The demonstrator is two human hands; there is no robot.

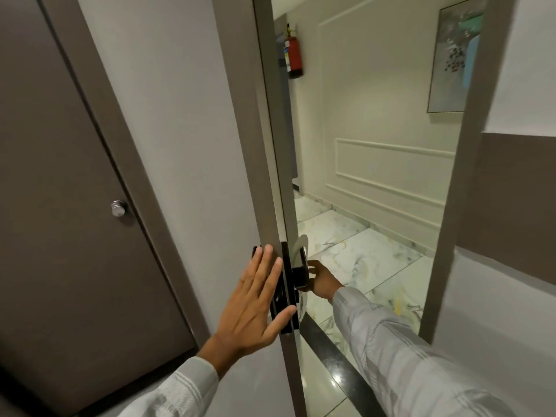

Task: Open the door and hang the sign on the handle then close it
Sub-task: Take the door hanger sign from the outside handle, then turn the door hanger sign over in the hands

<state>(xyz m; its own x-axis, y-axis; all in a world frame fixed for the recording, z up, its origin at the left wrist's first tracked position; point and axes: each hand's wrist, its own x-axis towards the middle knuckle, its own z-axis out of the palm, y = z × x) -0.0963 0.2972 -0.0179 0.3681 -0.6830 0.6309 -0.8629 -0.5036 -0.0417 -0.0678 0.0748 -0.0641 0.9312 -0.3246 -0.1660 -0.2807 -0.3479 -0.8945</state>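
The sign [299, 251], a thin pale card, looks light and bendy; it hangs long-axis down on the outer handle [301, 273], its looped top being the place to hold it. The right hand [322, 279] reaches round there, though whether its fingers grip I cannot tell. The left hand [255, 299] lies flat, fingers spread, on the open door [186, 145] by the lock plate [287, 284].

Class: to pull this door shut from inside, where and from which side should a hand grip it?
Grip the inner black handle under the left hand, coming from the room side. The door stands ajar; the right hand is at the outer handle, by the sign.
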